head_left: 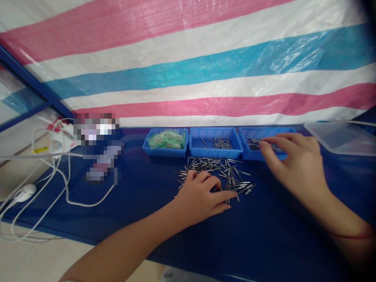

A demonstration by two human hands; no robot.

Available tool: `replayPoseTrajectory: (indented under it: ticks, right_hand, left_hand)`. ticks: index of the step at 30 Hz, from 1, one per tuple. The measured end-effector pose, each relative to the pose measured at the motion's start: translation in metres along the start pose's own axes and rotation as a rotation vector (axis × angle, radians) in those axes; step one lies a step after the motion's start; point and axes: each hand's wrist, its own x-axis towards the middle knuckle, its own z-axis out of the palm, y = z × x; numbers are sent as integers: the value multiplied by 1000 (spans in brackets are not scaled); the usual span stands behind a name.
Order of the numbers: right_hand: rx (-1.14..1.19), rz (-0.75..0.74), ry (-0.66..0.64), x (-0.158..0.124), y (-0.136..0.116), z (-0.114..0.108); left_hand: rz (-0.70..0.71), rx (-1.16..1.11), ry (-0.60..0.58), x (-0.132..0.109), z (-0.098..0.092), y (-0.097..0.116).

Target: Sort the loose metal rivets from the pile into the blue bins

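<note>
Thin silver blind rivets point(232, 172) lie in a loose pile on the dark blue table, in front of the bins. My left hand point(202, 194) rests over the pile's near side, palm down, fingers apart and fingertips among the rivets. Over the right blue bin point(264, 156) is my right hand point(302, 168), its thumb and forefinger tips brought together. Anything between those tips is too small to make out. More rivets lie in that bin, partly hidden by the hand. The middle blue bin point(216, 152) holds a smaller heap of similar metal pieces.
The left blue bin point(164, 152) contains green-tinted plastic packets point(169, 139). A clear plastic lid point(340, 137) lies at the back right. White cables point(67, 192) and a power strip point(63, 141) are at the left. A striped plastic sheet point(190, 78) hangs behind the table.
</note>
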Motion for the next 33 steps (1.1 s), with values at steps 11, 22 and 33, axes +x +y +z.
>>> replayPoseTrajectory:
  ticks: [11,22,33]
  right_hand:
    - [288,-230,-104,-21,-51,6]
    - [470,-189,-265,-25,-60,5]
    - [832,234,-255,-33,-69,8]
  left_hand:
    - [-40,183,26,5,1,1]
    - [-289,-188,215,7,-1,-4]
    - [-298,-454,299,11,-4,1]
